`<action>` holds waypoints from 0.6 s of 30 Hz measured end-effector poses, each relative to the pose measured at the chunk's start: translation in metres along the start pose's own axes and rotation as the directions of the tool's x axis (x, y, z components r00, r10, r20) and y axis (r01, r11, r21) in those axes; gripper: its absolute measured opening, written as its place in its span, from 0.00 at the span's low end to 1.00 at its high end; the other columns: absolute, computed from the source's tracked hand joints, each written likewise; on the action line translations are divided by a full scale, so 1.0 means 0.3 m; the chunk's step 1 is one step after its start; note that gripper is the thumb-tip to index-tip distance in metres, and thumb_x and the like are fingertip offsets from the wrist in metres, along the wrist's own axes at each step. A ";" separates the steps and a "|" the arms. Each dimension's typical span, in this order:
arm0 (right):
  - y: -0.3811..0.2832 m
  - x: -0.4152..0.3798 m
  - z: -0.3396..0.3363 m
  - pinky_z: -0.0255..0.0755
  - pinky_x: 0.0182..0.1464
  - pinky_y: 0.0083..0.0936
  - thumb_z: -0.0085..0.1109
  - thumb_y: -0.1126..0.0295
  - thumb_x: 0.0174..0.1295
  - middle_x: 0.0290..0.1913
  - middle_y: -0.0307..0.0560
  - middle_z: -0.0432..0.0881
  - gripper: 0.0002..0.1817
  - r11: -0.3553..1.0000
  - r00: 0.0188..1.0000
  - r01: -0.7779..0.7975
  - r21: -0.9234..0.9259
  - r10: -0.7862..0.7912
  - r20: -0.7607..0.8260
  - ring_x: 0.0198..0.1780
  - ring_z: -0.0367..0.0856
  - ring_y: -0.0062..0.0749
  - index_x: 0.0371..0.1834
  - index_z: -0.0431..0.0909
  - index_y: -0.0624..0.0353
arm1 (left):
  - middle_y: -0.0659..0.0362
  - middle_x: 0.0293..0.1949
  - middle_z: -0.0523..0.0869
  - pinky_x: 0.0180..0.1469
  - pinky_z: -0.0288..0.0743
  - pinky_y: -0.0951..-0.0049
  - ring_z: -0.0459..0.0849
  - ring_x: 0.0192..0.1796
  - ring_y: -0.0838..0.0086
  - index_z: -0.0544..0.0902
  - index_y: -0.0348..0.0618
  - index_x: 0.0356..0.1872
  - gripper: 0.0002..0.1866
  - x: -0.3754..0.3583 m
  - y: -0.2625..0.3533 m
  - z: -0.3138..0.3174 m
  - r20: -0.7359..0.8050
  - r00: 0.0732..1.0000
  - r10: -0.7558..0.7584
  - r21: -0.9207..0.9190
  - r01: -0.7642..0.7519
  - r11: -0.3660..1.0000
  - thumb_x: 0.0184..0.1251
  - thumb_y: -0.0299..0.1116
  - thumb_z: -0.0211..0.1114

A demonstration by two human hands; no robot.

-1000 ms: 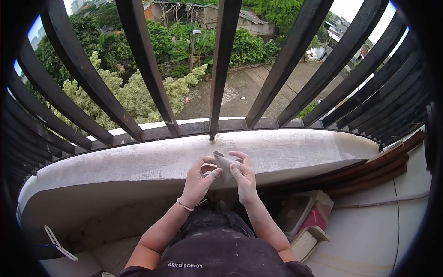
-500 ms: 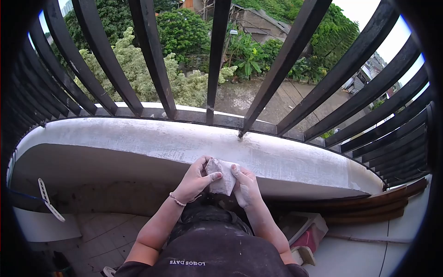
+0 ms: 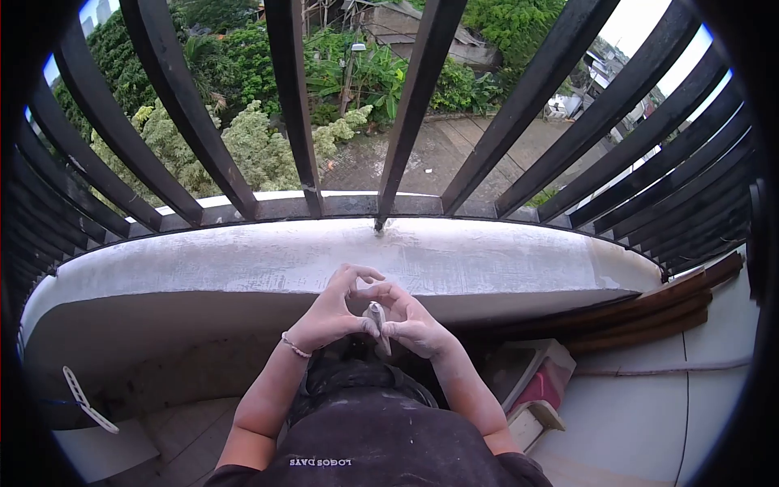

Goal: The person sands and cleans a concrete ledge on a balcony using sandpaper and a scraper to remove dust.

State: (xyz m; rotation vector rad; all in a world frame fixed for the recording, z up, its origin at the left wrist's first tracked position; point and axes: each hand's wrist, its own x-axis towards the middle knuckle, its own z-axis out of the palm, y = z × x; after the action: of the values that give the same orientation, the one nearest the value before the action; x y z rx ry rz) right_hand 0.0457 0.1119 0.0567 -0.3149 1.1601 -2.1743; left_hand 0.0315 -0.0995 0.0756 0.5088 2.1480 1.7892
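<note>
In front of my chest I hold a folded piece of sandpaper (image 3: 382, 331), pale with dust and seen nearly edge-on. My left hand (image 3: 334, 310) pinches it from the left with the thumb, its fingers arched above. From the right, my right hand (image 3: 415, 326) has its thumb against the same piece, with the fingers curled over toward the left ones. White dust coats both hands. Just beyond them is the white curved parapet (image 3: 324, 258), its surface streaked and patchy.
Dark metal railing bars (image 3: 410, 105) rise from the parapet's outer edge. At the right, brown boards (image 3: 649, 325) lie along the wall, near a dusty container (image 3: 531, 377) with something pink inside. A white slotted strip (image 3: 88, 402) is at the lower left.
The sandpaper has turned from showing its broad face to nearly edge-on. Both hands have drawn closer together, fingers now arched over it. My view has shifted to the right.
</note>
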 end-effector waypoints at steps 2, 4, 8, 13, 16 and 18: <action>0.002 -0.029 -0.014 0.75 0.62 0.28 0.75 0.65 0.63 0.60 0.46 0.79 0.38 1.000 1.000 -0.019 -0.003 0.019 0.018 0.56 0.80 0.25 0.73 0.65 0.64 | 0.54 0.56 0.73 0.65 0.68 0.64 0.71 0.62 0.64 0.79 0.50 0.62 0.44 0.024 -0.027 0.033 -0.035 0.999 0.025 0.074 -0.022 0.997 0.37 0.46 0.88; 0.001 -0.072 -0.062 0.76 0.58 0.26 0.72 0.70 0.66 0.54 0.44 0.83 0.28 0.995 1.000 -0.004 -0.098 0.002 -0.023 0.55 0.82 0.23 0.67 0.73 0.64 | 0.54 0.56 0.73 0.66 0.68 0.61 0.71 0.62 0.61 0.80 0.50 0.61 0.43 0.043 -0.023 0.056 -0.084 0.991 0.107 0.214 -0.087 0.973 0.37 0.46 0.88; -0.094 -0.150 -0.133 0.81 0.50 0.25 0.63 0.86 0.62 0.46 0.42 0.86 0.17 0.669 0.821 0.017 -0.743 -0.433 -0.371 0.46 0.87 0.25 0.54 0.84 0.63 | 0.53 0.55 0.73 0.68 0.62 0.55 0.73 0.61 0.57 0.82 0.50 0.56 0.31 0.076 -0.014 0.082 -0.216 0.969 0.117 0.292 -0.050 0.955 0.50 0.41 0.83; -0.249 -0.270 -0.337 0.80 0.53 0.34 0.61 0.89 0.57 0.46 0.50 0.87 0.18 -0.019 0.423 -0.360 -0.933 -0.894 -0.145 0.52 0.86 0.42 0.50 0.86 0.61 | 0.54 0.48 0.79 0.59 0.66 0.56 0.78 0.56 0.58 0.83 0.47 0.46 0.10 0.132 -0.081 0.038 -0.283 0.882 0.377 0.658 -0.107 0.745 0.64 0.27 0.68; -0.298 -0.232 -0.431 0.79 0.57 0.38 0.60 0.87 0.56 0.45 0.50 0.87 0.16 -0.143 0.453 -0.495 -0.857 -0.884 -0.113 0.54 0.83 0.47 0.46 0.87 0.62 | 0.55 0.47 0.80 0.55 0.69 0.58 0.79 0.53 0.59 0.84 0.46 0.43 0.10 0.166 -0.145 0.046 -0.296 0.866 0.403 0.752 -0.049 0.658 0.61 0.26 0.66; -0.271 -0.215 -0.482 0.78 0.57 0.40 0.58 0.85 0.56 0.45 0.50 0.87 0.14 -0.162 0.492 -0.540 -0.826 -0.857 -0.154 0.54 0.83 0.48 0.43 0.87 0.62 | 0.56 0.45 0.81 0.52 0.70 0.58 0.80 0.51 0.60 0.84 0.46 0.41 0.09 0.172 -0.158 0.068 -0.271 0.848 0.456 0.799 -0.066 0.597 0.60 0.26 0.65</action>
State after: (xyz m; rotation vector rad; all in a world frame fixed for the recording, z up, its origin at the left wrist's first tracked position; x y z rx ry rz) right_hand -0.0100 0.2803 0.0440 0.0763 3.7047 -0.6074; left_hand -0.0093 -0.0660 0.0250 0.6775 3.3465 1.0422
